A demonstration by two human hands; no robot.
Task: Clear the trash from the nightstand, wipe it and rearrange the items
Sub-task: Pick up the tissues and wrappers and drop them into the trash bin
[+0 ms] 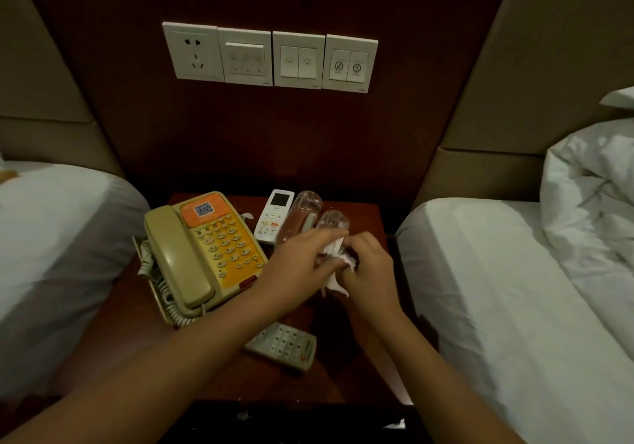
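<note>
Your left hand (302,258) and right hand (367,265) met over the right half of the nightstand (137,323), both with fingers curled into the same crumpled white tissue (334,272). So the trash was already between your hands, neither one nearer. Two clear bottles (305,217) lay just behind the tissue, long axes running toward the back edge; whether your fingers touched them, can't tell. The white remote (276,215) sat left of them, the phone (202,251) at the left edge, a second remote (284,346) near the front.
</note>
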